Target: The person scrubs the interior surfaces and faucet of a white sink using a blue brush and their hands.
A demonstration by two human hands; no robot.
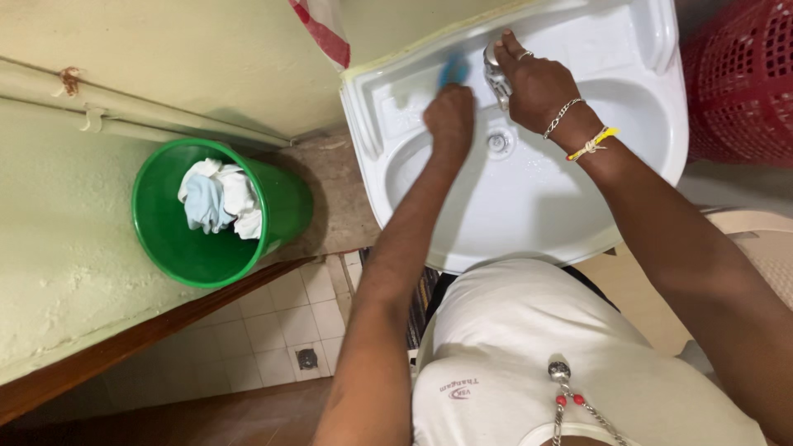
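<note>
At the top centre of the frame, the left hand (448, 116) clenches a blue cloth (453, 69) against the white sink (529, 206) ledge, while the right hand (537, 83) grips the metal tap (496, 78). A green bucket (285, 202) holding rags (219, 198) stands at left.

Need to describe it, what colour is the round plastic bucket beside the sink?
Green, the round plastic bucket, clearest in the head view.

A green bucket (216, 216) of white cloths (219, 196) stands on the floor (281, 330)
</note>
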